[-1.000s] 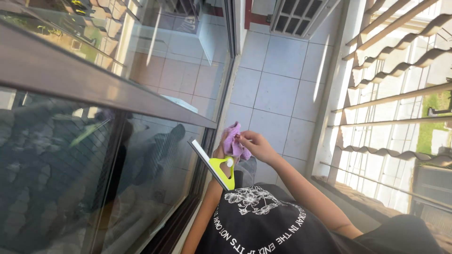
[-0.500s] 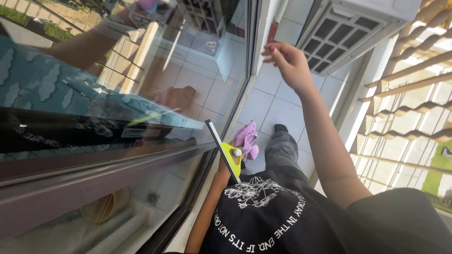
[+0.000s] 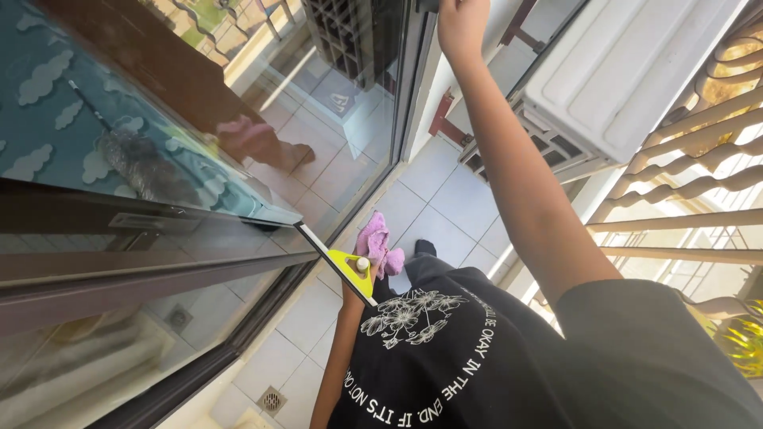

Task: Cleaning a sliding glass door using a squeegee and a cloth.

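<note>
My left hand (image 3: 352, 292) is low against my black printed shirt and grips a yellow window squeegee (image 3: 347, 264). Its dark rubber blade rests near the glass sliding door (image 3: 238, 167). A pink cloth (image 3: 378, 245) is bunched in the same hand, just behind the squeegee. My right hand (image 3: 462, 24) is stretched high overhead beside the door's dark frame (image 3: 415, 71). Its fingertips are cut off by the top of the picture, so their grip is hidden.
A white outdoor air-conditioner unit (image 3: 628, 71) is mounted on the right wall, and a wavy metal railing (image 3: 683, 187) runs beyond it. The tiled balcony floor (image 3: 445, 199) has a round drain (image 3: 271, 400) near the door track. A green plant (image 3: 743, 342) is at the far right.
My right hand left the pink cloth by the squeegee and rose overhead along the door frame. The left hand stayed put with squeegee and cloth. The view tilted upward.
</note>
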